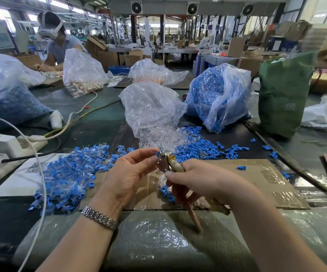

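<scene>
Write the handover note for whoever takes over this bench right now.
Left hand pinches a small blue piece at the nose of the pliers.
Right hand grips the pliers by the handles.
Done, it seems: the pile of blue-and-clear pieces at left.
Left to do: loose blue pieces and clear pieces spilled from the bag ahead.

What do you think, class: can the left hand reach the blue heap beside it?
Probably yes: the blue heap lies open just beside the left hand, nothing between; it must first release the small piece held at the pliers.
</scene>
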{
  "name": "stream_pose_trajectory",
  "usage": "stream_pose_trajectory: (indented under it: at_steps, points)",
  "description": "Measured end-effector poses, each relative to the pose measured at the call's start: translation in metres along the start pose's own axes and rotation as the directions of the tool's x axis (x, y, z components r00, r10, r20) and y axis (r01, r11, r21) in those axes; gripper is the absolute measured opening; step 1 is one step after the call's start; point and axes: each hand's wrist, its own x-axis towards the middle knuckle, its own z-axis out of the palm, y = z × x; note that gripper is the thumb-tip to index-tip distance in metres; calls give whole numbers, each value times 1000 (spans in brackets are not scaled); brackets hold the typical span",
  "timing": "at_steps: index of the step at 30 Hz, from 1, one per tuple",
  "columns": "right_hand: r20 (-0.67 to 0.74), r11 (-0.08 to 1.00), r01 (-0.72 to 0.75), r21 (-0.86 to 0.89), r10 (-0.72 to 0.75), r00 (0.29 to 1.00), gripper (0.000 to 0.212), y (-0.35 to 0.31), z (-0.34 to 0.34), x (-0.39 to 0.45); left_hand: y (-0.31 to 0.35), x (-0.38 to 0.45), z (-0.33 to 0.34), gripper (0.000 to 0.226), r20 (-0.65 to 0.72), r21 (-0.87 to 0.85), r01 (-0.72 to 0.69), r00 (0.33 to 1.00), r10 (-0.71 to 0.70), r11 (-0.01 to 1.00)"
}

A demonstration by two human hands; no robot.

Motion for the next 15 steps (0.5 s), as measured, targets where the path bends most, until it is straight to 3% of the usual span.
stream_pose_trajectory:
  at_steps: [10, 15]
  points:
    - [-205, 988, -30, -152, -2, 979, 62, 7, 20, 9, -3, -1, 2, 23, -41, 104, -44, 998, 48, 994]
    - [-113, 999, -41, -30, 37, 993, 65, 8, 10, 5, -3, -2, 0, 23, -27, 212, -99, 994, 107, 972]
